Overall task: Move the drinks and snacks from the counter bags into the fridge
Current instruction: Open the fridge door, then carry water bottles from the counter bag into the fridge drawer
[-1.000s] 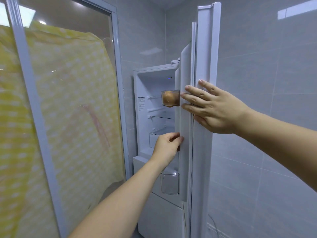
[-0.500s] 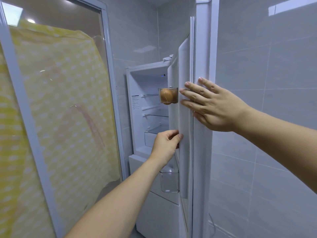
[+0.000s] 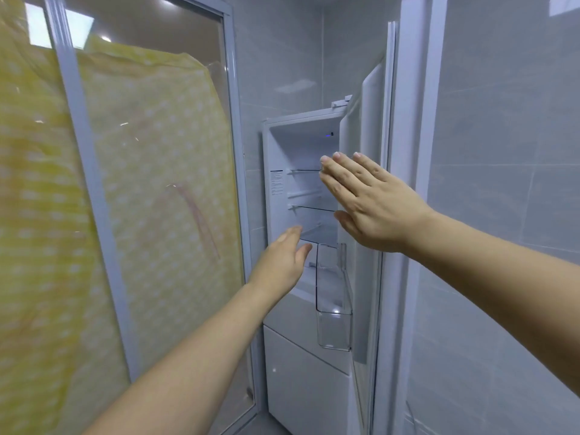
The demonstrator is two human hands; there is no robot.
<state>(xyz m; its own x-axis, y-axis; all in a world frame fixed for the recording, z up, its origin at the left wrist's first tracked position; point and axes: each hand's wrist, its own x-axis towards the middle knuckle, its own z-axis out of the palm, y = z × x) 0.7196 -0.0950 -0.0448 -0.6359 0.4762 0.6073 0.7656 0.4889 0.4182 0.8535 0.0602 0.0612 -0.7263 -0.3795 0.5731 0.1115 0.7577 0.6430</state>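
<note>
Fridge [image 3: 301,142] stands in the tiled corner, upper door [image 3: 370,127] swung open to the right, seen nearly edge-on. Upper compartment shows glass shelves [image 3: 306,208] with nothing visible on them. Clear door bins [image 3: 332,277] on the inner side of the door, one above another, both look bare. Lower fridge door [image 3: 301,381] closed. No drinks, snacks or bags in view. Right hand [image 3: 373,202] held flat in front of the door's inner edge, fingers straight and together, holding nothing; contact with the door unclear. Left hand [image 3: 282,259] reaches toward the compartment, fingers loosely extended, blurred, holding nothing. Left of fridge: glass sliding door [image 3: 232,183] with yellow dotted cloth [image 3: 150,152] behind it
</note>
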